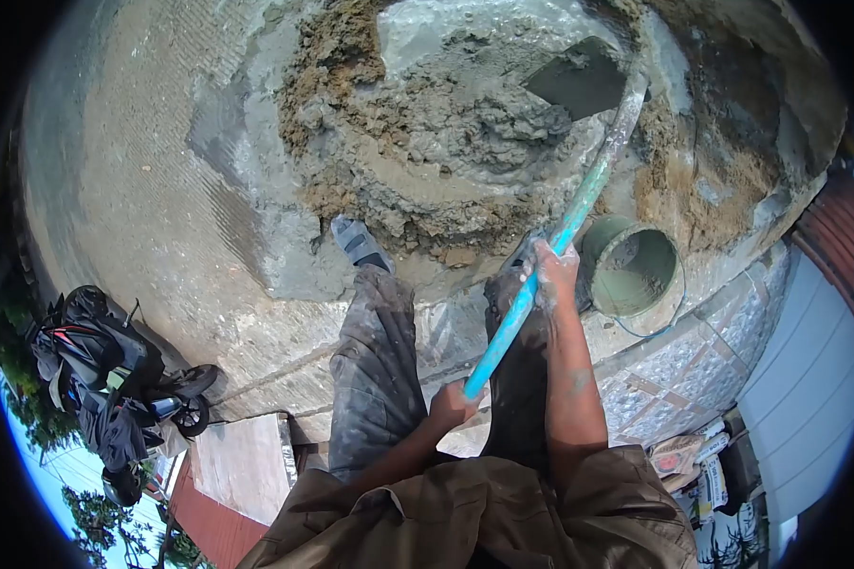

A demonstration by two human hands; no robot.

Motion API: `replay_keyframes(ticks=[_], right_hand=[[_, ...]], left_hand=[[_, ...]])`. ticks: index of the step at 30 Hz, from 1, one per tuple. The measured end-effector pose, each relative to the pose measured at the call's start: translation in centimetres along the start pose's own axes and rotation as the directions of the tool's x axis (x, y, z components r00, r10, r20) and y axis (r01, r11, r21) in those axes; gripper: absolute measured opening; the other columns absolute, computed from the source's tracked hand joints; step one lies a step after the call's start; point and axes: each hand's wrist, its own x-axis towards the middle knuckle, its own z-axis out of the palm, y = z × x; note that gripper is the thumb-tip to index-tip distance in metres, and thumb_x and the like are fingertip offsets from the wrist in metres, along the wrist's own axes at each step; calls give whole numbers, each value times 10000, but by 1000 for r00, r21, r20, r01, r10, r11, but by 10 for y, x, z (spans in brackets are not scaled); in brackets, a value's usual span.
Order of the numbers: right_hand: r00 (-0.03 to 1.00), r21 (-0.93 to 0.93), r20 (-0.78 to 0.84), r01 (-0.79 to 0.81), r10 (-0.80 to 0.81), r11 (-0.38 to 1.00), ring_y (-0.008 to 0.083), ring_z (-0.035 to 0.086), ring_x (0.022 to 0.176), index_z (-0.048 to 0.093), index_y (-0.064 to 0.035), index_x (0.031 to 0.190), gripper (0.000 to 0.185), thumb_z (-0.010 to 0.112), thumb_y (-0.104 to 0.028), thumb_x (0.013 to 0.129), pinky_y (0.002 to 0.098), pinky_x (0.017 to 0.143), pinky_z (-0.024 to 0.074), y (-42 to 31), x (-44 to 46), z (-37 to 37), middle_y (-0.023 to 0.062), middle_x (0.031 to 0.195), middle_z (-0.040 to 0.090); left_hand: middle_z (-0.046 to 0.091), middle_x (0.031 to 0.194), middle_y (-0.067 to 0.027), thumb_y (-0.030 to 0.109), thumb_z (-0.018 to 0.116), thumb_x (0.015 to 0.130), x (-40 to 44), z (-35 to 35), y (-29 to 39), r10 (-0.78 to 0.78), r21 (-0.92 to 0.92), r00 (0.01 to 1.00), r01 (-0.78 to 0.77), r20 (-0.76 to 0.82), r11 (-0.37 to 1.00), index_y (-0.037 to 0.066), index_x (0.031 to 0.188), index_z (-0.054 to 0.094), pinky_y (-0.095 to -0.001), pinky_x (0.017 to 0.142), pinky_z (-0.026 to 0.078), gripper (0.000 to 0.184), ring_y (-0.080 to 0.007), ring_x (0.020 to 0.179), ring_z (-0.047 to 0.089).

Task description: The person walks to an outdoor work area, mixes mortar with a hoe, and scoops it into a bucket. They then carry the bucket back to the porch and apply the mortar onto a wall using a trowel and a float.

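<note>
A hoe (520, 318) with a blue, mortar-smeared handle runs up and to the right from my body. My left hand (453, 408) is closed round the handle's near end, close to my thighs. Farther along the shaft, my right hand (554, 268) grips it with the arm stretched out. The dark metal blade (582, 80) lies tilted at the right side of a wet grey mortar heap (503, 119). Brown sand (337, 57) borders the heap on its left side.
A bucket (634, 272) with grey residue stands by my right leg. My sandalled left foot (360, 242) is near the mix. A motorcycle (114, 365) is parked at left. A pale board (242, 465) lies lower left, and bags (712, 484) sit lower right.
</note>
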Motion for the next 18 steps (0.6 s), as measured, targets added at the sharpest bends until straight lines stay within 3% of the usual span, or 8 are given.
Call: replay_keyframes(ticks=[2, 4, 6, 8, 10, 12, 14, 18], right_hand=[[994, 163, 71, 74, -86, 984, 146, 466, 427, 453, -42, 815, 134, 579, -53, 857, 293, 364, 412, -39, 60, 6, 43, 589, 477], [1000, 168, -12, 8, -6, 986, 131, 457, 447, 444, -48, 772, 133, 536, -61, 867, 279, 390, 403, -73, 136, 30, 33, 587, 472], [996, 248, 17, -92, 91, 964, 131, 444, 453, 438, -63, 771, 128, 521, -63, 868, 286, 409, 400, -62, 161, 51, 26, 582, 457], [976, 307, 41, -214, 212, 927, 143, 438, 453, 437, -70, 791, 115, 522, -73, 869, 309, 417, 400, -18, 135, 79, 23, 580, 445], [956, 341, 56, -291, 289, 894, 155, 437, 458, 437, -80, 808, 104, 519, -79, 873, 325, 425, 402, 26, 94, 108, 22, 582, 437], [957, 411, 105, -290, 271, 864, 160, 449, 467, 438, -79, 791, 116, 512, -81, 880, 327, 434, 408, 48, 38, 136, 22, 587, 442], [956, 456, 121, -294, 268, 840, 169, 457, 474, 445, -73, 774, 124, 517, -54, 874, 332, 438, 411, 64, -13, 157, 28, 591, 445], [934, 552, 224, -357, 278, 754, 183, 470, 491, 453, -63, 770, 128, 537, -2, 844, 338, 468, 420, 96, -110, 159, 42, 604, 450]], left_hand=[[644, 749, -177, 418, 701, 777, 45, -44, 55, 69, 119, 993, -58, -94, 991, 79, 904, 649, -430, 668, 493, 366, -357, 749, 635], [651, 778, -169, 447, 702, 762, 75, -114, 128, 116, 234, 976, -71, -184, 970, 83, 895, 643, -442, 681, 493, 392, -364, 767, 632], [661, 806, -162, 440, 691, 764, 79, -161, 139, 265, 327, 913, -159, -310, 932, 100, 906, 649, -446, 692, 493, 371, -368, 786, 631], [659, 779, -169, 357, 663, 776, 54, -196, 105, 258, 448, 934, -125, -248, 885, 93, 903, 641, -467, 665, 496, 294, -388, 754, 634], [659, 781, -158, 315, 654, 761, 17, -228, 71, 102, 445, 961, 23, -256, 895, 113, 890, 641, -468, 660, 497, 240, -384, 753, 634], [652, 786, -160, 291, 652, 744, -2, -255, 13, 39, 515, 955, 124, -294, 848, 130, 845, 628, -477, 649, 492, 191, -393, 752, 624], [641, 771, -167, 273, 649, 725, -19, -283, -25, 120, 517, 933, 79, -340, 852, 122, 802, 604, -483, 635, 487, 176, -400, 745, 615], [630, 745, -170, 258, 655, 708, -67, -303, -109, 72, 503, 920, 145, -386, 852, 96, 756, 576, -481, 620, 484, 186, -391, 739, 616]])
